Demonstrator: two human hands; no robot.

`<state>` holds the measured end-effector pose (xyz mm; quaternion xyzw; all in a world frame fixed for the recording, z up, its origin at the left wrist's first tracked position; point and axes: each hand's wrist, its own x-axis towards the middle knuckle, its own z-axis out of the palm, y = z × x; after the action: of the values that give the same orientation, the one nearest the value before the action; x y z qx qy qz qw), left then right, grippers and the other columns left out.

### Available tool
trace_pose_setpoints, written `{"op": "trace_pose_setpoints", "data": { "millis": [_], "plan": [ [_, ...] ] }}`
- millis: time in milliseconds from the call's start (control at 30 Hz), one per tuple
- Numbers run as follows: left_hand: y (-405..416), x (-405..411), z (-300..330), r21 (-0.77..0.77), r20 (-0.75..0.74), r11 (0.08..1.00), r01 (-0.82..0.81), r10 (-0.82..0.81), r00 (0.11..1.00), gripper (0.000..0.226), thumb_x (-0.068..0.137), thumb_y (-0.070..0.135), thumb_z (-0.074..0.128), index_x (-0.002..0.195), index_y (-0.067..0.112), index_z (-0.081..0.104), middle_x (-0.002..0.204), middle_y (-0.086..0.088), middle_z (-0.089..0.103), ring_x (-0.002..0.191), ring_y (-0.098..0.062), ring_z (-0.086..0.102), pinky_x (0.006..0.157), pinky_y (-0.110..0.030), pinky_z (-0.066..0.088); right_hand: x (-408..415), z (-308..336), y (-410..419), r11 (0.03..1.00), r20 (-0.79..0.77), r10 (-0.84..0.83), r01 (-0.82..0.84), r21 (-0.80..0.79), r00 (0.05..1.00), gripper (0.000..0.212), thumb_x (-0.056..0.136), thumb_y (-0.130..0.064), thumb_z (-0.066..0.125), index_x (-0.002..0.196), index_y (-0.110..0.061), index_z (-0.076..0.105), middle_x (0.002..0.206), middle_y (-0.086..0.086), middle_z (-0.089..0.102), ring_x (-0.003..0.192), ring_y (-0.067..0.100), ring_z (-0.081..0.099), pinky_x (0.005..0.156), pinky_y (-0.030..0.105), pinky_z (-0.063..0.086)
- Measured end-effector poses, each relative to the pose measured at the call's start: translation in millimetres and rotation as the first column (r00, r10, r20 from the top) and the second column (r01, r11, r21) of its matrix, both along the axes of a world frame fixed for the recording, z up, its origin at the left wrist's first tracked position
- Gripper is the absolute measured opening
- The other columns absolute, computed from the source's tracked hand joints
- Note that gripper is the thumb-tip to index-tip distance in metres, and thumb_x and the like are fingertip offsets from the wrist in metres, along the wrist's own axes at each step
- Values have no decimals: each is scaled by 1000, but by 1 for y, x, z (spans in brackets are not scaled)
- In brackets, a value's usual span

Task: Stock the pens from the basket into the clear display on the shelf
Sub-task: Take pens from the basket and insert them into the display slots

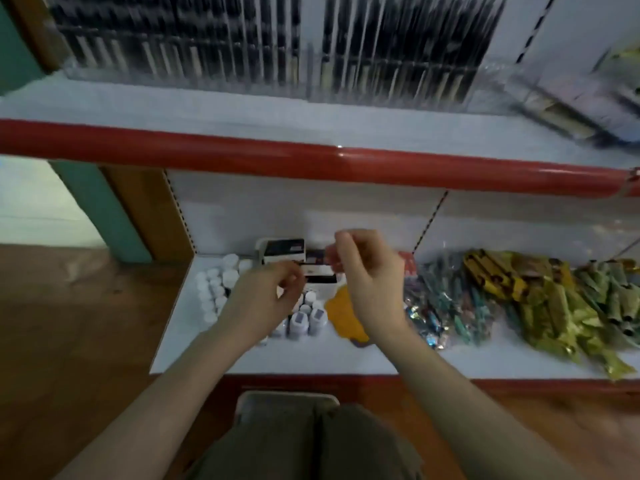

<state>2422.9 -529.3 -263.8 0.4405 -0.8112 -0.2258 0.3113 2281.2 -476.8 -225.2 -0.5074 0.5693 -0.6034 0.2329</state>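
The clear display stands on the upper shelf, its slots packed with several dark pens, all blurred. My left hand and my right hand are raised side by side below that shelf, in front of the lower one. The fingers of both are curled in towards the thumbs, and I see no pen in either. A pale rim, possibly the basket, shows at the bottom between my knees. Its contents are hidden.
A red shelf edge runs across above my hands. On the lower shelf sit white bottles, small boxes, a yellow item and bags of wrapped sweets. Packets lie at the upper right.
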Motion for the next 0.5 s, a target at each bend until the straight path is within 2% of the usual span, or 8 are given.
{"op": "trace_pose_setpoints", "data": {
  "millis": [67, 133, 200, 267, 367, 400, 467, 500],
  "plan": [
    [3, 21, -52, 130, 115, 991, -34, 19, 993, 20, 91, 19, 55, 105, 11, 66, 97, -7, 69, 89, -24, 64, 72, -27, 46, 9, -55, 1, 980, -65, 73, -60, 188, 995, 18, 94, -15, 53, 80, -6, 61, 72, 11, 64, 70, 27, 60, 65, 45, 49],
    [7, 36, -104, 255, 222, 965, -64, 6, 975, 22, 92, 21, 55, 109, 10, 65, 102, -9, 67, 95, -26, 63, 76, -31, 48, 13, -109, 1, 910, -52, 149, -116, 398, 988, 24, 95, -16, 51, 81, 1, 60, 74, 18, 62, 73, 38, 59, 66, 48, 50],
    [13, 47, -156, 362, 327, 926, -105, -21, 945, 29, 92, 24, 54, 117, 10, 60, 110, -10, 63, 100, -24, 60, 82, -30, 46, 14, -161, 1, 787, 0, 165, -132, 602, 986, 25, 95, -15, 50, 79, 2, 58, 75, 15, 62, 76, 36, 61, 71, 46, 52],
    [19, 53, -205, 444, 378, 890, -105, -80, 922, 30, 93, 23, 53, 119, 8, 58, 112, -11, 59, 103, -25, 58, 86, -32, 46, 11, -215, 4, 637, 24, 157, -119, 761, 987, 24, 95, -13, 50, 78, 2, 55, 77, 14, 61, 69, 27, 61, 72, 44, 53],
    [28, 56, -270, 516, 415, 853, -79, -169, 894, 31, 95, 21, 49, 124, 9, 53, 123, -9, 52, 109, -23, 53, 87, -28, 43, 8, -287, 11, 470, -7, 210, -94, 878, 978, 18, 95, -12, 48, 82, -3, 55, 81, 16, 59, 63, 13, 61, 71, 39, 54],
    [31, 57, -290, 541, 429, 838, -78, -195, 882, 33, 96, 20, 48, 127, 9, 51, 128, -9, 50, 111, -23, 52, 88, -27, 42, 9, -309, 14, 422, -32, 239, -74, 904, 971, 17, 95, -12, 47, 85, -3, 57, 83, 16, 61, 65, 14, 63, 73, 39, 55],
    [37, 58, -330, 583, 465, 810, -67, -265, 845, 35, 97, 19, 47, 130, 8, 47, 132, -10, 47, 111, -25, 53, 87, -29, 43, 12, -351, 21, 319, -37, 290, -60, 946, 956, 16, 96, -11, 46, 91, -2, 59, 83, 22, 60, 72, 30, 63, 74, 41, 54],
    [39, 58, -348, 598, 488, 800, -53, -311, 816, 33, 97, 17, 46, 128, 8, 47, 130, -11, 47, 108, -26, 53, 84, -31, 44, 14, -370, 25, 270, -26, 318, -64, 961, 948, 18, 96, -9, 45, 85, -2, 58, 78, 26, 55, 72, 36, 59, 70, 41, 53]
  ]
}}
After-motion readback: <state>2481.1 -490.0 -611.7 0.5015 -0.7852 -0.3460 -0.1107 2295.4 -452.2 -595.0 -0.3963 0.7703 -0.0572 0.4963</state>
